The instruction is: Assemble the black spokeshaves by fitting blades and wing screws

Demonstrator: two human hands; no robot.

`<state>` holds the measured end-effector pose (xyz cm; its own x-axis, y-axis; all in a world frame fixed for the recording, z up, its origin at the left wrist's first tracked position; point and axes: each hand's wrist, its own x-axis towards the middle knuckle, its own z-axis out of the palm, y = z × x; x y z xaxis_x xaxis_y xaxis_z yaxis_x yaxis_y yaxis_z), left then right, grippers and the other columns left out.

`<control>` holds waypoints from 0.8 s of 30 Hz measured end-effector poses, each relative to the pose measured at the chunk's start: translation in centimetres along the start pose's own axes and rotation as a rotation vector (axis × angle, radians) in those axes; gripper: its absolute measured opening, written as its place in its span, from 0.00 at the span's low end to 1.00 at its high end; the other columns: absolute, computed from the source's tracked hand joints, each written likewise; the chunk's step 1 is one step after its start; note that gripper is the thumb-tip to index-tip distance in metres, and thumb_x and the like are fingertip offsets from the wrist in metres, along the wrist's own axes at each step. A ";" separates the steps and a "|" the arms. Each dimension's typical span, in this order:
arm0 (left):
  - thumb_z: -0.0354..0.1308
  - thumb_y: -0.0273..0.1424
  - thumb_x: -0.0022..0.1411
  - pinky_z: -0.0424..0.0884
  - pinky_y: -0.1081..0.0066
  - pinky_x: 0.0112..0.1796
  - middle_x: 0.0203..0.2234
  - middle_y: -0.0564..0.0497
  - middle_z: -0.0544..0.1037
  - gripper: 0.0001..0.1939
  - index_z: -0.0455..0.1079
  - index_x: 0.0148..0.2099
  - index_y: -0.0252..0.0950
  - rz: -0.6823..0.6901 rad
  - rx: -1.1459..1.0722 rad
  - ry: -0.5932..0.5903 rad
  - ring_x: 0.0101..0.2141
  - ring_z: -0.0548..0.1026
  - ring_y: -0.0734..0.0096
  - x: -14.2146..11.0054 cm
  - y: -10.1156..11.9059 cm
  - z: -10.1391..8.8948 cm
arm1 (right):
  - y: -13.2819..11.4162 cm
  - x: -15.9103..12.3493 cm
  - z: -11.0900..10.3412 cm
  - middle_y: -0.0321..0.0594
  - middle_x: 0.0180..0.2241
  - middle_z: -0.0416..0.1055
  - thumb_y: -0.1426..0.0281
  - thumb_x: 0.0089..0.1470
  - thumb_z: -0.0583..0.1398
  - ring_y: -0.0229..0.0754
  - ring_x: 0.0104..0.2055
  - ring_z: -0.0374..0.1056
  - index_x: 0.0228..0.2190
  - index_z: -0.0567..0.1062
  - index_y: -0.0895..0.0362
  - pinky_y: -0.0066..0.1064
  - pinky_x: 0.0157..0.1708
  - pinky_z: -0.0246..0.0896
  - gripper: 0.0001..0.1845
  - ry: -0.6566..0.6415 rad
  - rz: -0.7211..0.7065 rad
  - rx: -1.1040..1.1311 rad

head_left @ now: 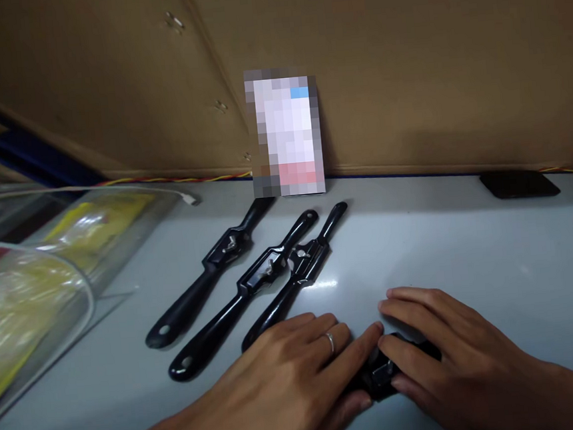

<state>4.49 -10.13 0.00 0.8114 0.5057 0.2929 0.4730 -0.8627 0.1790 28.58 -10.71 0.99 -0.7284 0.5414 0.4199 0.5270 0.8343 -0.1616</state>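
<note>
The black tool point(381, 375) lies low in the view, right of the middle, directly under and between our 2 hands. Our left hand point(290, 368) covers its left side, with the index finger stretched over it and the thumb below; our right hand point(453, 347) closes on it from the right, thumb beneath. The fingertips of both nearly meet above the metal, so the hands are together, clamped on the same piece, and neither is clearly nearer. We judge its long axis to run crosswise from hand to hand, tipped a little up to the right; our fingers hide most of it, so we cannot tell where its ends lie.

Beyond our left hand, 3 similar tools rest slantwise on the worktop point(444, 248): the left tool point(219, 249), the middle tool point(257, 279) and the right tool point(312, 266). The right tool is nearest, its lower end just beside our knuckles.

Farther out, a blurred panel point(292, 131) stands before the cardboard wall point(428, 62). A dark flat object point(519, 184) sits at the back right; yellow plastic packaging point(99, 224) lies at the left.
</note>
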 end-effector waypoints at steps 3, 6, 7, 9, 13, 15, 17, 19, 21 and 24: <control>0.36 0.34 0.80 0.75 0.64 0.31 0.33 0.49 0.78 0.21 0.61 0.63 0.27 -0.005 -0.003 0.000 0.30 0.76 0.65 0.0 -0.1 0.0 | 0.0 0.0 -0.1 0.49 0.49 0.77 0.78 0.62 0.55 0.48 0.54 0.71 0.42 0.78 0.61 0.37 0.56 0.71 0.12 0.007 -0.001 0.021; 0.37 0.34 0.80 0.74 0.65 0.30 0.33 0.49 0.77 0.22 0.59 0.65 0.27 -0.009 -0.012 -0.015 0.29 0.76 0.65 -0.1 0.0 0.0 | -0.2 0.1 -0.3 0.47 0.47 0.78 0.78 0.64 0.54 0.45 0.52 0.72 0.44 0.76 0.60 0.35 0.54 0.72 0.13 0.068 -0.034 0.033; 0.37 0.34 0.80 0.74 0.65 0.31 0.33 0.49 0.78 0.21 0.59 0.65 0.27 -0.010 -0.012 -0.021 0.30 0.76 0.65 -0.1 0.0 0.0 | -0.3 0.1 -0.3 0.46 0.44 0.79 0.79 0.64 0.54 0.44 0.51 0.72 0.44 0.76 0.60 0.35 0.53 0.72 0.13 0.082 -0.047 0.032; 0.37 0.34 0.80 0.74 0.65 0.32 0.34 0.48 0.78 0.22 0.59 0.65 0.27 -0.015 -0.012 -0.018 0.31 0.76 0.65 -0.1 0.0 -0.1 | -0.4 0.1 -0.2 0.43 0.39 0.79 0.80 0.65 0.53 0.43 0.47 0.73 0.45 0.76 0.60 0.36 0.52 0.72 0.14 0.075 -0.058 0.038; 0.38 0.33 0.79 0.72 0.65 0.30 0.32 0.50 0.76 0.20 0.61 0.64 0.30 -0.015 -0.032 -0.022 0.29 0.75 0.65 -0.2 0.1 -0.1 | -0.5 0.1 0.1 0.43 0.36 0.79 0.80 0.65 0.52 0.43 0.42 0.74 0.46 0.74 0.63 0.37 0.48 0.74 0.13 0.048 -0.048 0.085; 0.40 0.32 0.78 0.69 0.67 0.26 0.30 0.51 0.75 0.19 0.64 0.62 0.31 -0.016 -0.040 -0.038 0.27 0.72 0.65 -0.2 0.2 -0.2 | -0.4 0.2 0.2 0.42 0.35 0.79 0.80 0.66 0.51 0.42 0.40 0.73 0.45 0.74 0.63 0.37 0.46 0.74 0.13 0.051 -0.045 0.086; 0.40 0.32 0.78 0.67 0.67 0.25 0.30 0.51 0.74 0.19 0.65 0.61 0.31 -0.018 -0.039 -0.040 0.26 0.72 0.65 -0.2 0.1 -0.2 | -0.3 0.4 0.1 0.43 0.35 0.79 0.80 0.66 0.51 0.42 0.39 0.74 0.45 0.74 0.64 0.36 0.45 0.74 0.13 0.044 -0.056 0.079; 0.39 0.32 0.79 0.68 0.66 0.26 0.31 0.50 0.75 0.19 0.63 0.63 0.30 -0.015 -0.037 -0.037 0.27 0.72 0.64 -0.2 0.1 -0.1 | -0.2 0.4 0.1 0.43 0.35 0.79 0.80 0.66 0.51 0.42 0.39 0.74 0.45 0.74 0.64 0.36 0.44 0.75 0.13 0.035 -0.055 0.089; 0.38 0.32 0.79 0.70 0.65 0.28 0.32 0.50 0.76 0.21 0.60 0.65 0.29 -0.007 -0.031 -0.023 0.28 0.73 0.64 -0.2 0.1 0.0 | -0.2 0.4 -0.1 0.42 0.35 0.79 0.81 0.65 0.52 0.42 0.39 0.74 0.45 0.74 0.64 0.35 0.43 0.75 0.13 0.035 -0.050 0.122; 0.39 0.31 0.79 0.70 0.64 0.28 0.32 0.50 0.75 0.21 0.59 0.66 0.29 0.003 -0.023 -0.029 0.28 0.73 0.64 -0.3 0.1 -0.1 | -0.3 0.2 -0.6 0.42 0.37 0.80 0.81 0.62 0.53 0.41 0.41 0.75 0.44 0.75 0.63 0.33 0.44 0.75 0.14 0.047 -0.016 0.147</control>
<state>4.30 -10.37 -0.01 0.8228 0.5023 0.2660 0.4627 -0.8637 0.1997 28.56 -10.89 1.61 -0.7131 0.5258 0.4638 0.4435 0.8506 -0.2824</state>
